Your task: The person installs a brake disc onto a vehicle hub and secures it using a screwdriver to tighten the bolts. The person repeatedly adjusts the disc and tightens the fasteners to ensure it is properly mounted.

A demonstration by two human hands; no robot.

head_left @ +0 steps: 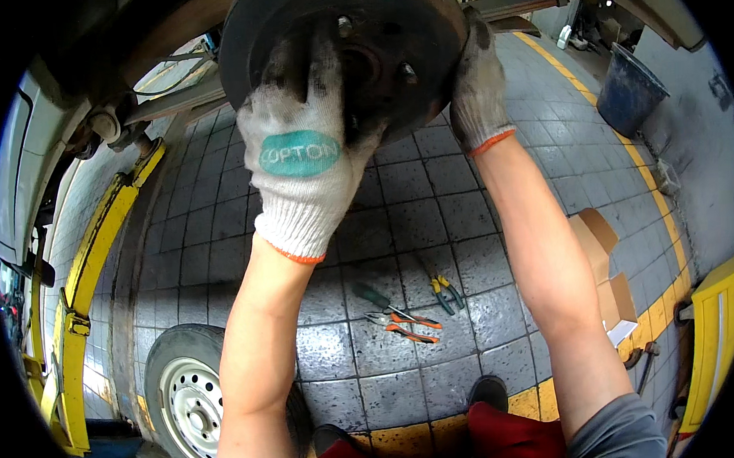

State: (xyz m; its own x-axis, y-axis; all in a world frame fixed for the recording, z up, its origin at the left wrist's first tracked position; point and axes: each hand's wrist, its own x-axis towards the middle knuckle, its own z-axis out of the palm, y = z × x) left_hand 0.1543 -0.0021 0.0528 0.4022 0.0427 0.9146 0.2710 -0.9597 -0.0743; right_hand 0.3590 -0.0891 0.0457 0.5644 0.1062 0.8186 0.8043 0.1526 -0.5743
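A dark, worn brake drum (407, 31) hangs at the top middle, on the underside of a raised vehicle. Wheel studs or nuts show on its face around a central hub. My left hand (298, 142), in a dirty white knit glove with a green patch, lies against the left part of the face, fingers stretched upward and apart, thumb toward the lower edge. My right hand (479, 85), in a similar blackened glove with an orange cuff, grips the drum's right rim; some of its fingertips are hidden.
On the tiled floor lie a green-handled screwdriver (371, 294), orange-handled pliers (411, 333) and yellow-handled pliers (447, 294). A wheel (186, 401) rests at lower left, near a yellow lift arm (98, 257). An open cardboard box (607, 276) and a dark bucket (630, 91) stand on the right.
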